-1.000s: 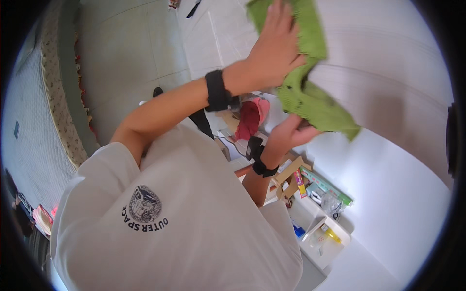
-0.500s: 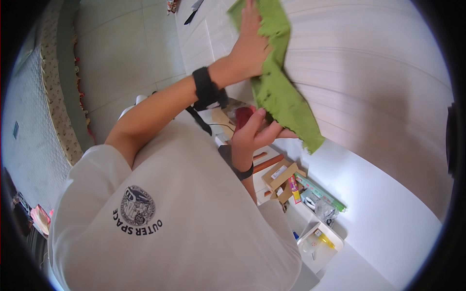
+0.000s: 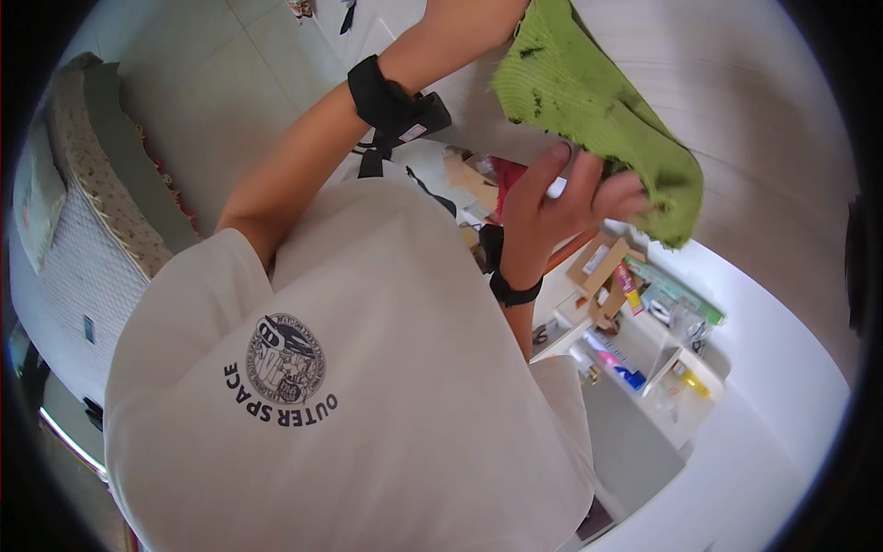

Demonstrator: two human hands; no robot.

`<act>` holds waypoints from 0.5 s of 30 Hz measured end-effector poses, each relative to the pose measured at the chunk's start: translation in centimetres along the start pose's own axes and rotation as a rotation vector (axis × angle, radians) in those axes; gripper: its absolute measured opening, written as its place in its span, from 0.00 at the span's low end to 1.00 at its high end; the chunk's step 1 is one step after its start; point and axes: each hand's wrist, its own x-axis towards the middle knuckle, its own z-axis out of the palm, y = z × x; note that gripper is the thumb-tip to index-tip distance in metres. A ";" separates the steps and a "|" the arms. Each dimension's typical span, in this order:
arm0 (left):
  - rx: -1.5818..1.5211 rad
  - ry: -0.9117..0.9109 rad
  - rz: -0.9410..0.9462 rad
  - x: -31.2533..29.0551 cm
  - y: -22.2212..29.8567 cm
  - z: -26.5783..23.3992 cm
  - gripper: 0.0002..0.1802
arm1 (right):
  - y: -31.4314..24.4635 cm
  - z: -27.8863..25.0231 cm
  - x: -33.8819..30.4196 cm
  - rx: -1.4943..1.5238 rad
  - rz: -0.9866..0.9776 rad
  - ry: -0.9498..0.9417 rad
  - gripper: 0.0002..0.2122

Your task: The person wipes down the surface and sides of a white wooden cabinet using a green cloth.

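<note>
A green cloth (image 3: 607,101) with dark stains and a ragged edge stretches over the pale wood-grain surface. My left hand (image 3: 492,14) is at its upper end. Its fingers are hidden by the cloth and the top of the picture. Lower down, my right hand (image 3: 566,202) has its bent fingers on the cloth's frayed edge, closed around it, slightly blurred. Black bands circle both wrists, and a dark box-shaped device (image 3: 423,120) is beside the left one.
Below the pale surface (image 3: 727,101) is a white compartmented drawer (image 3: 667,368) holding cardboard boxes (image 3: 598,262), a green long box (image 3: 676,285), tubes and a plastic bag. Something red (image 3: 506,179) lies behind my right hand. A bed (image 3: 97,258) stands at left on tiled floor.
Both hands and the cloth have moved right in the picture, and my left hand is now mostly out of view. More of the drawer shows as the view has shifted.
</note>
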 end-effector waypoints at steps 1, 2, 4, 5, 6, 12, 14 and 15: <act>-0.166 0.121 -0.075 0.1 0.7 1.1 0.31 | -0.1 0.7 0.2 -0.103 -0.010 0.012 0.08; -0.329 0.241 -0.156 0.3 1.4 1.8 0.32 | -0.2 1.2 0.3 -0.206 -0.019 0.018 0.05; -0.344 0.221 -0.148 1.3 2.5 0.9 0.33 | -0.4 1.6 1.7 -0.162 0.080 0.015 0.05; -0.350 0.212 -0.147 2.1 2.6 0.4 0.34 | -0.5 1.5 2.7 -0.138 0.128 0.010 0.06; -0.358 0.209 -0.148 3.0 2.8 -0.3 0.35 | -0.7 1.4 3.8 -0.115 0.170 0.006 0.06; -0.089 0.261 0.421 7.7 0.9 -1.4 0.34 | -2.3 5.0 7.7 -0.249 -0.063 0.191 0.15; -0.075 0.155 0.351 5.1 -0.8 -1.8 0.33 | -2.3 5.9 5.8 -0.289 -0.056 0.100 0.15; -0.038 0.052 0.275 4.0 -1.4 -2.4 0.32 | -2.3 6.0 4.5 -0.307 -0.053 0.005 0.15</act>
